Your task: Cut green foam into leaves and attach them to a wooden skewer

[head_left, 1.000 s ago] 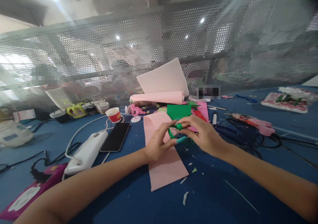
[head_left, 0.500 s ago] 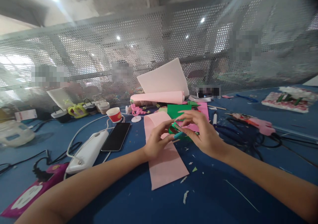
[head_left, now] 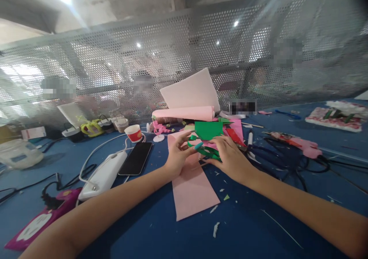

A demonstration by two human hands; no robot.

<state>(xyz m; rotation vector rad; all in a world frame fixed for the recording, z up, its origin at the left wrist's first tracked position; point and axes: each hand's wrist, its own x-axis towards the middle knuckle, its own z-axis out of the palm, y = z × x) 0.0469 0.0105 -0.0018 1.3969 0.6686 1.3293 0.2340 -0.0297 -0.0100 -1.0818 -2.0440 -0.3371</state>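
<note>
Over a curled pink paper sheet (head_left: 195, 197), my left hand (head_left: 178, 155) pinches one end of a curled green strip (head_left: 211, 151) between thumb and fingers. My right hand (head_left: 232, 159) has its bent fingers around the other end of that strip, just right of the pink sheet. The strip bows in a loose loop between the two hands. Right behind them lies a flat green sheet (head_left: 208, 130), with a bright pink sheet (head_left: 238, 127) and a red piece (head_left: 236, 137) beside it.
A phone (head_left: 135, 158), white power strip (head_left: 103, 176) and paper cup (head_left: 133, 133) are at left. On the right lie a pink glue gun (head_left: 304, 146) with its cord and a white-capped marker (head_left: 250, 138). Paper scraps (head_left: 216, 229) dot the table in front.
My hands have moved apart from each other, and the green strip shows more between them, stretched into a wider loop. A red piece behind my right hand has come into view.
</note>
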